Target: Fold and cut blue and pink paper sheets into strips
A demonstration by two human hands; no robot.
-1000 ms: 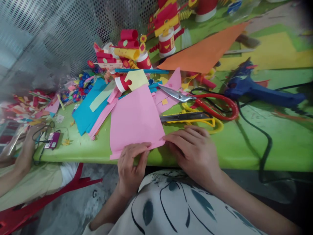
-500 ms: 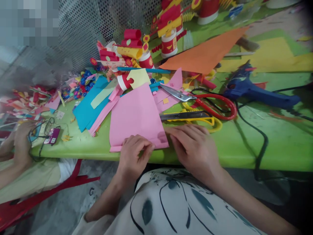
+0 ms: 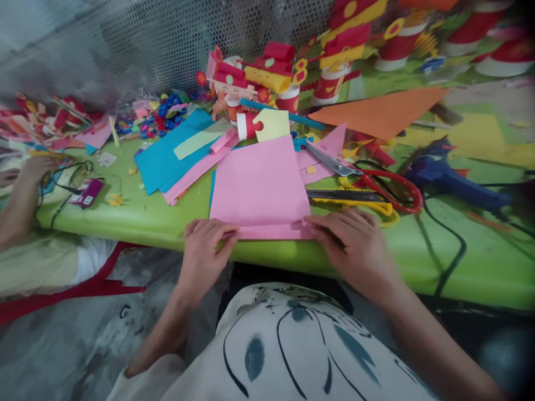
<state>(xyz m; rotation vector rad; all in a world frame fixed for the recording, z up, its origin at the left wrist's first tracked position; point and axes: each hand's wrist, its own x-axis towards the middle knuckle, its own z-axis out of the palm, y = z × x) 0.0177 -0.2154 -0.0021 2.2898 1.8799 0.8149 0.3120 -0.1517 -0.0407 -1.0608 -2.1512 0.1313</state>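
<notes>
A sheet of pink paper (image 3: 259,178) lies flat near the table's front edge, with a narrow strip folded up along its near side. My left hand (image 3: 207,248) pinches the left end of that fold between thumb and fingers. At the right end, my right hand (image 3: 353,245) grips the fold the same way. Just beyond my right hand lie red-handled scissors (image 3: 393,189), their blades pointing away to the left. A yellow-handled cutting tool (image 3: 355,196) with a dark blade sits beneath them. Blue paper (image 3: 178,150) and pink strips lie left of the sheet.
A blue glue gun (image 3: 455,172) with a black cord rests on the green table (image 3: 480,250) at right. Orange paper (image 3: 384,111) lies behind the scissors. Paper-cup figures (image 3: 332,83) stand along the back. A co-worker's hand (image 3: 31,178) is at far left near a purple box (image 3: 86,192).
My left hand has moved out to the left end of the fold, and my right hand has closed on its right end. The sheet now lies straighter. The view has shifted.
</notes>
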